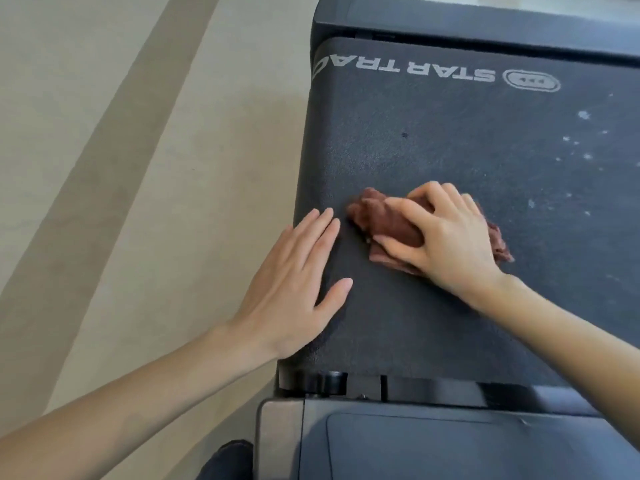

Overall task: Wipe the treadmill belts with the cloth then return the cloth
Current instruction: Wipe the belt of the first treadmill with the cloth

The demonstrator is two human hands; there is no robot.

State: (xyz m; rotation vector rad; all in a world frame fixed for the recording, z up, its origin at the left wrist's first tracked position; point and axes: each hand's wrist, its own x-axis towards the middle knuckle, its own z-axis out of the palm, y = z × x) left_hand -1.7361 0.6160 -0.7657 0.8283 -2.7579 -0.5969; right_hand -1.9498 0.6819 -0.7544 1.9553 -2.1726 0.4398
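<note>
— Where is the cloth (384, 220)?

— On the treadmill belt (450, 140), near its left edge and about halfway up the view; it is reddish brown and bunched up, with a flatter corner showing below the fingers and a ragged bit poking out behind the wrist.

— And the hands?

— The right hand (446, 233) lies on top of the cloth, fingers curled over the bunched part and thumb pressed along its near side, so it grips the cloth against the belt; the left hand (294, 271) is spread flat with straight fingers, holding nothing, resting on the belt's left edge just beside the cloth but not touching it.

— What does the belt look like?

— Dark and grainy; white lettering (408, 69) runs upside down across the far end; pale specks (585, 116) are scattered on the right side, well apart from the cloth.

— Anything else around?

— A dark plastic cover (415, 445) closes the near end of the machine; the beige floor (138, 168) lies to the left, crossed by slanting bands of shadow; both forearms are bare.
</note>
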